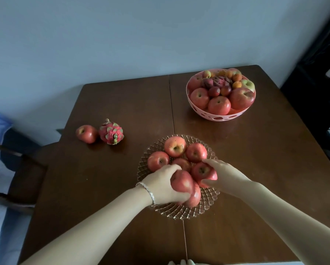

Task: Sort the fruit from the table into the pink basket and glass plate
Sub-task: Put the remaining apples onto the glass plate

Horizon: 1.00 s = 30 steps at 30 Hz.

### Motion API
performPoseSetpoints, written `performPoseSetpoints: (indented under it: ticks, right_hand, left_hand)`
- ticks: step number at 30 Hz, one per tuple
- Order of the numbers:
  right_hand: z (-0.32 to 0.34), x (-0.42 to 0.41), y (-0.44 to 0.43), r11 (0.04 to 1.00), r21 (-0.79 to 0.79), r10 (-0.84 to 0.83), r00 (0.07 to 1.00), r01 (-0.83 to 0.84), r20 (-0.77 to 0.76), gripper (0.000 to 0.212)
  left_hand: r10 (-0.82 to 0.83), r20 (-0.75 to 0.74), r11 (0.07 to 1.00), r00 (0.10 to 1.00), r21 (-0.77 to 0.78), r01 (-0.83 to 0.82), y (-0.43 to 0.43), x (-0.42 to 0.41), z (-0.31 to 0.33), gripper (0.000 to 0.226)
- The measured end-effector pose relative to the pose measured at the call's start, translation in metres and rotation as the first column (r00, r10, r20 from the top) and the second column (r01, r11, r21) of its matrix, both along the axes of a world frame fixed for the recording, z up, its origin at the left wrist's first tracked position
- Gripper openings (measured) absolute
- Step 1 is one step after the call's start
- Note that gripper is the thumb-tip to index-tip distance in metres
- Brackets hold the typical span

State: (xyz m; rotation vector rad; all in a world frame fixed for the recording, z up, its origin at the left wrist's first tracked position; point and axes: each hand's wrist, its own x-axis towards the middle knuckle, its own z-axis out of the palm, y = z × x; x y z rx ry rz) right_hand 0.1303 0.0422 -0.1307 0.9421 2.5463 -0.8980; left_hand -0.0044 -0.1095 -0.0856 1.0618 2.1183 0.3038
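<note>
Fruit loose on the desk [103,178]: two pieces, a red apple [86,133] and a dragon fruit [111,133]. They sit just beside each other near the left edge, the apple on the outer side.

Glass plate [210,199]: near the middle of the desk towards the near edge, holding a cluster of red apples. Pink basket [208,113]: towards the far right corner, heaped with mixed fruit.

Hands: both are at the plate.
- Left hand [164,183]: fingers curled round the near apple [181,182] at the plate's near-left side.
- Right hand [225,173]: thumb and fingers round the right-side apple [203,171].
- Cannot tell whether either apple rests fully on the plate or is partly lifted.

Key relation: the two loose pieces lie to the left of the plate and further from the person, well apart from both hands. The left hand is clearly nearer. The right hand would have to cross over the plate.

Dragon fruit's long axis: seems to run roughly far-to-near, stem end away, but it is foreshortened, so this is not certain.

Judgement: the next pick suits the left hand once it lets go. The dragon fruit is the closer of the two, the apple just beyond it.
</note>
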Motion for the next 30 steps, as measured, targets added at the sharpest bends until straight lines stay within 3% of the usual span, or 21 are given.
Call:
performPoseSetpoints:
  ticks: [4, 7, 13, 19, 25, 27, 30]
  right_hand:
    - [0.004, -0.001, -0.004, 1.0, -0.021, -0.015, 1.0, 0.015, 0.011, 0.071]
    - [0.004, -0.002, -0.006, 0.999, -0.026, -0.023, 1.0, 0.024, 0.016, 0.071]
    - [0.011, -0.01, -0.007, 0.999, -0.035, -0.018, 0.998, 0.02, 0.06, 0.072]
    - [0.029, -0.031, -0.019, 0.999, 0.02, -0.045, 0.979, 0.05, -0.201, 0.042]
    - [0.043, -0.08, -0.029, 1.0, 0.011, 0.002, 0.946, 0.001, -0.324, 0.035]
    - [0.049, -0.109, -0.035, 1.0, 0.013, 0.023, 0.933, -0.02, -0.358, 0.032]
    - [0.055, -0.159, -0.049, 0.999, 0.011, 0.049, 0.912, -0.048, -0.407, 0.031]
  left_hand:
    - [0.104, -0.15, 0.994, 0.983, 0.055, -0.096, 0.012, -0.015, -0.012, 0.068]
    - [-0.03, -0.288, 0.999, 0.957, -0.035, 0.021, 0.018, -0.02, -0.021, 0.074]
    - [-0.221, -0.386, 0.975, 0.896, -0.112, 0.192, 0.016, -0.012, -0.029, 0.087]
    - [-0.052, -0.112, 0.997, 0.992, 0.044, 0.057, 0.009, -0.022, -0.031, 0.089]
    - [0.041, 0.071, 0.992, 0.997, 0.117, -0.049, -0.022, -0.052, -0.024, 0.094]
    - [0.106, 0.072, 0.98, 0.992, 0.16, -0.116, -0.041, -0.084, -0.017, 0.086]
    - [0.237, -0.045, 0.952, 0.97, 0.208, -0.223, -0.067, -0.144, -0.009, 0.073]
